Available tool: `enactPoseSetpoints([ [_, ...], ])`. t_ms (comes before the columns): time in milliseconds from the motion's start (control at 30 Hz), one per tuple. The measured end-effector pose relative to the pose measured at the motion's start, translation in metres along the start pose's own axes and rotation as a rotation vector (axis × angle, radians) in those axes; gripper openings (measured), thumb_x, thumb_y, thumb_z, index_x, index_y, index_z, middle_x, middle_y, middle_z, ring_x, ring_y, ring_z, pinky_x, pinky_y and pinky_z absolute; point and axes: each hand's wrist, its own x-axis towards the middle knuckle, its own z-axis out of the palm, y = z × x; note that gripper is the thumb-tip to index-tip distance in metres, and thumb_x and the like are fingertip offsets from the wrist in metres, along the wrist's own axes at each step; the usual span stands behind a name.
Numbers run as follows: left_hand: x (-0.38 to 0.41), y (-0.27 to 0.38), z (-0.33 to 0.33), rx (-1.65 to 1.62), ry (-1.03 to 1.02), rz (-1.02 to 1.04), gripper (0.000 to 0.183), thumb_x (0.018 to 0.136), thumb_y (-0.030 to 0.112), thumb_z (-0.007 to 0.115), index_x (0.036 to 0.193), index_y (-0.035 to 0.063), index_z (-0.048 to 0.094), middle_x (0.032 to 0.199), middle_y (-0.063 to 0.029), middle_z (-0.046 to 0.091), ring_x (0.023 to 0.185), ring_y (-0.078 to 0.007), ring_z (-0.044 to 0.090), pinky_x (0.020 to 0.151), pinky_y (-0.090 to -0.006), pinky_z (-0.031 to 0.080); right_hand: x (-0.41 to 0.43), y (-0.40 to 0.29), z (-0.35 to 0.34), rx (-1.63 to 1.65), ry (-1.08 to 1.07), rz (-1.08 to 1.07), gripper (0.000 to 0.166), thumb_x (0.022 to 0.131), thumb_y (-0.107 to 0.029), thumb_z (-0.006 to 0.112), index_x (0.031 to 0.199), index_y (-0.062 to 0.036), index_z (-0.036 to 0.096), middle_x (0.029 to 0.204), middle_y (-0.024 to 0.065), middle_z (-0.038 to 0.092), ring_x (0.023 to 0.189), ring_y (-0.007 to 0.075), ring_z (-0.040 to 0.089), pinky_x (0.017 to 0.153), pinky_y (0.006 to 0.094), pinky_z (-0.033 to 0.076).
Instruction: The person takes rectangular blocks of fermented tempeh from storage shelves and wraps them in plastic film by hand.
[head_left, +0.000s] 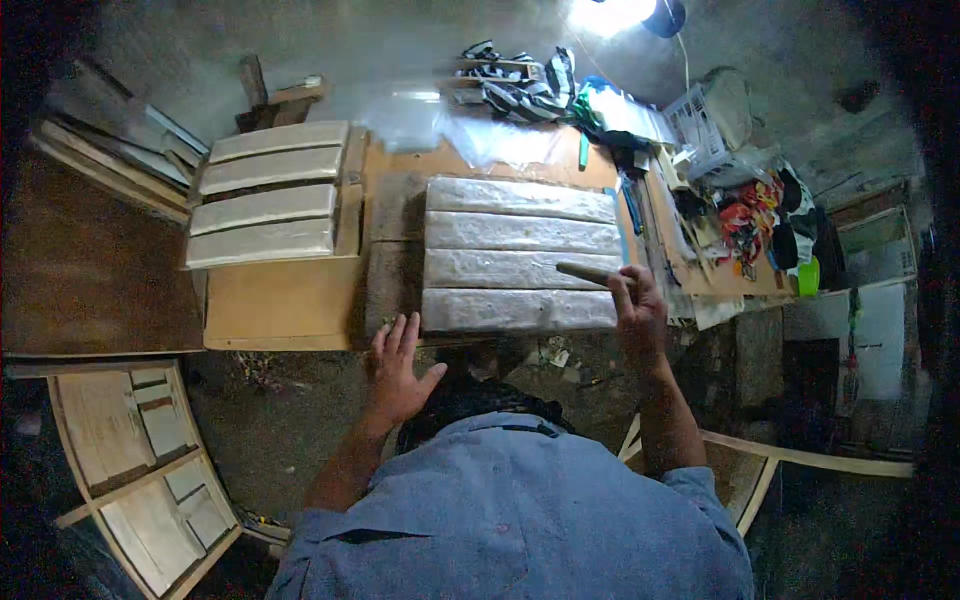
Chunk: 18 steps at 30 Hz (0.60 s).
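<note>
Four long pale blocks, apparently wrapped in clear plastic, lie side by side before me, the nearest block (517, 310) close to the table's front edge. My right hand (640, 300) holds a thin tapered stick-like tool (583, 273) at their right end. Its tip points left over the second block from the front (487, 268); whether it touches cannot be told. My left hand (399, 367) rests with fingers spread at the front edge of a dark board (394, 277), just left of the blocks, and holds nothing.
Several similar pale blocks (262, 237) lie to the left on the tabletop (281, 304). A bright lamp (611, 11) hangs at the back. Black and white cloth (525, 97), a grey plastic crate (697, 131) and a green cup (808, 276) stand beyond and right. Wooden frames (142, 480) are low at left.
</note>
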Motion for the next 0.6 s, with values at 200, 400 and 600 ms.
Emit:
enactPoseSetpoints([
  [200,0.000,0.004,0.004,0.011,0.000,-0.088,0.089,0.081,0.043,0.068,0.151,0.0133,0.022,0.150,-0.0201,0.029,0.137,-0.0402,0.024,0.111,-0.0538,0.021,-0.007,-0.002,-0.019,-0.006,0.117,0.049,0.020,0.096,-0.026,0.059,0.098,-0.0063,0.055,0.077,-0.0008,0.050,0.067,0.0098,0.045,0.061,0.0272,0.041],
  [400,0.006,0.009,0.000,0.051,-0.004,-0.146,0.092,0.081,0.043,0.068,0.151,0.0124,0.018,0.148,-0.0225,0.031,0.136,-0.0397,0.027,0.111,-0.0532,0.022,0.008,0.034,-0.030,-0.067,0.060,-0.123,0.020,0.096,-0.026,0.058,0.098,-0.0066,0.055,0.072,0.0045,0.053,0.067,0.0117,0.049,0.060,0.0302,0.043],
  [600,0.005,0.017,0.009,0.052,0.020,-0.151,0.095,0.079,0.039,0.071,0.151,0.0101,0.016,0.148,-0.0238,0.031,0.136,-0.0423,0.028,0.111,-0.0521,0.023,0.007,0.057,-0.050,0.018,0.167,-0.017,0.021,0.095,-0.026,0.059,0.099,-0.0063,0.055,0.072,0.0044,0.054,0.067,0.0149,0.051,0.062,0.0292,0.044],
])
